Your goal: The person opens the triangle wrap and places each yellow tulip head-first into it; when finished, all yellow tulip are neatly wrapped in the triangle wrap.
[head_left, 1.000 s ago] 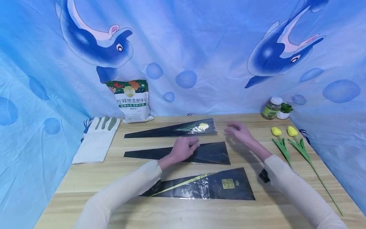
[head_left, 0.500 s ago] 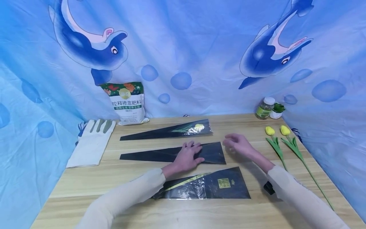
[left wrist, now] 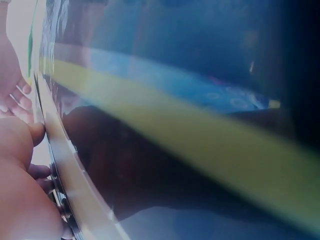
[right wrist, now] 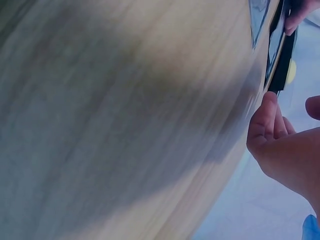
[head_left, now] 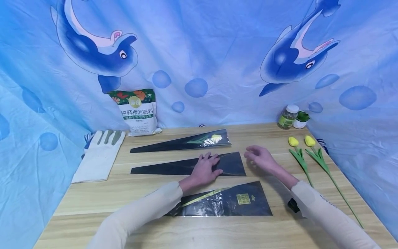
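Three long, tapering black flower wrapping sleeves lie in rows on the table. My left hand (head_left: 203, 169), fingers spread, rests on the middle sleeve (head_left: 234, 164). Just off that sleeve's wide right end is my right hand (head_left: 259, 158), its fingers loosely bent and nothing seen in them; the right wrist view shows the same hand (right wrist: 282, 137) beside the sleeve ends. A yellow tulip (head_left: 216, 138) shows through the clear front of the far sleeve (head_left: 174, 144). The near sleeve (head_left: 258, 204), with a gold square and gold stripe, is partly under my left forearm.
Two yellow tulips with long stems, a left one (head_left: 293, 141) and a right one (head_left: 310, 140), lie at the right. A lidded jar (head_left: 287, 119) and small potted succulent (head_left: 300, 121) stand behind them. White gloves (head_left: 96, 159) and a fertilizer bag (head_left: 140, 116) are at the back left.
My left hand has gone from bent fingers to spread fingers on the middle sleeve. That sleeve has slid slightly away from me. My right hand has come down a little beside its wide end.
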Demonstrator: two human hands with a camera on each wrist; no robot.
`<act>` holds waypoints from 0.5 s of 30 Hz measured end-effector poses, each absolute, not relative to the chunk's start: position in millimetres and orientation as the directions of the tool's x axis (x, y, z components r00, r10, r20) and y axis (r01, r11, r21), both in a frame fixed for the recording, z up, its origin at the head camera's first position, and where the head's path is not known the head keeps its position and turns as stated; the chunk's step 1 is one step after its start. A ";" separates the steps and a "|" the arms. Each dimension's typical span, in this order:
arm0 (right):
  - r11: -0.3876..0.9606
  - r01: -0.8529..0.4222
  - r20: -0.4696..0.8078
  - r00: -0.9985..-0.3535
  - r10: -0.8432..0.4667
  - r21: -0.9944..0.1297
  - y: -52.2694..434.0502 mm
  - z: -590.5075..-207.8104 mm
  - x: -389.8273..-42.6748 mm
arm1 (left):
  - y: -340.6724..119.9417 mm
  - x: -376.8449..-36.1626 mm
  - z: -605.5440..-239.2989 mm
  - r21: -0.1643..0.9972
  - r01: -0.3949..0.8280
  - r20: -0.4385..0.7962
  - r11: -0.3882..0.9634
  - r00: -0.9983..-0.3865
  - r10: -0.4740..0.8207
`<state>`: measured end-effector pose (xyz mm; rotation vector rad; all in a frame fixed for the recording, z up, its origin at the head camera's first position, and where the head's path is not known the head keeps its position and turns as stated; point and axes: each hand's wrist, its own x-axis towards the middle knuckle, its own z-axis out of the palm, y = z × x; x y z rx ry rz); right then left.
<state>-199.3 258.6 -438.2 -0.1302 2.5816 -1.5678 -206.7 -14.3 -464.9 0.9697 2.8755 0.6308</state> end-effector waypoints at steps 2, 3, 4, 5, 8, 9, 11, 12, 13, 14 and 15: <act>0.473 -0.013 -0.053 -0.991 -0.126 -0.881 259.3 -439.0 -199.4 | -13.0 -207.9 -464.9 0.406 0.563 0.090 0.720 -0.808 0.582; 0.477 -0.013 -0.052 -0.991 -0.124 -0.879 259.5 -439.3 -199.3 | -12.2 -208.1 -464.8 0.409 0.560 0.095 0.720 -0.811 0.577; 0.477 -0.016 -0.049 -0.991 -0.123 -0.879 259.7 -439.8 -199.4 | -11.4 -208.3 -464.7 0.410 0.556 0.099 0.723 -0.815 0.571; 0.477 -0.019 -0.046 -0.991 -0.122 -0.879 259.6 -440.5 -199.6 | -10.5 -208.7 -465.0 0.405 0.554 0.106 0.728 -0.819 0.564; 0.474 -0.023 -0.039 -0.992 -0.121 -0.880 258.9 -441.7 -199.5 | -8.6 -208.6 -465.6 0.370 0.558 0.142 0.742 -0.824 0.549; 0.475 -0.023 -0.039 -0.992 -0.119 -0.880 258.6 -442.1 -199.4 | -8.2 -208.4 -465.6 0.363 0.557 0.152 0.747 -0.826 0.543; 0.480 -0.022 -0.039 -0.992 -0.117 -0.877 258.3 -443.3 -199.4 | -7.8 -208.2 -465.8 0.357 0.554 0.169 0.752 -0.830 0.531; 0.485 -0.019 -0.041 -0.993 -0.112 -0.874 258.2 -443.8 -199.4 | -7.7 -207.9 -465.8 0.359 0.552 0.178 0.753 -0.832 0.525; 0.492 -0.018 -0.041 -0.993 -0.109 -0.871 258.3 -444.4 -199.6 | -7.8 -207.7 -465.9 0.371 0.547 0.182 0.750 -0.835 0.519; 0.497 -0.014 -0.044 -0.994 -0.103 -0.867 258.3 -445.1 -199.8 | -7.7 -207.9 -466.3 0.382 0.543 0.187 0.748 -0.838 0.513; 0.499 -0.008 -0.048 -0.994 -0.098 -0.867 258.4 -445.8 -200.2 | -7.7 -208.2 -466.6 0.393 0.540 0.193 0.744 -0.840 0.507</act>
